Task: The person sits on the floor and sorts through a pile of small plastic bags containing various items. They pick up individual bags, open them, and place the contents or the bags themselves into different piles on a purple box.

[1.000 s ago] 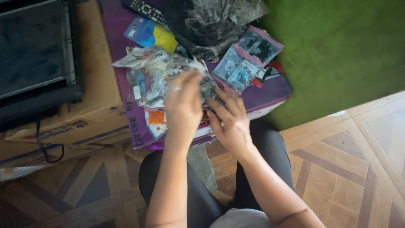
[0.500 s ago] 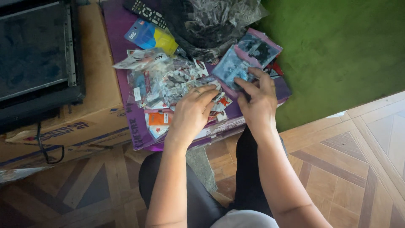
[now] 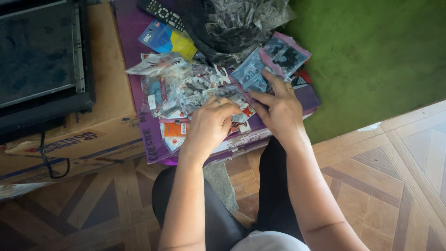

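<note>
Purple box (image 3: 139,56), green carpet (image 3: 371,56), blue-and-yellow card (image 3: 167,39), brown parquet floor (image 3: 395,186).

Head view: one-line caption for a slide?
Left hand and right hand sort small clear packets heaped on a purple box, beside green carpet.

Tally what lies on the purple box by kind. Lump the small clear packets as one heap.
Remote control: 1
Blue and yellow card packet: 1
Crumpled clear plastic bag: 1
Pink-edged flat packets: 2
Heap of small clear packets: 1
Hands on the heap, left hand and right hand: 2
Total: 8
</note>
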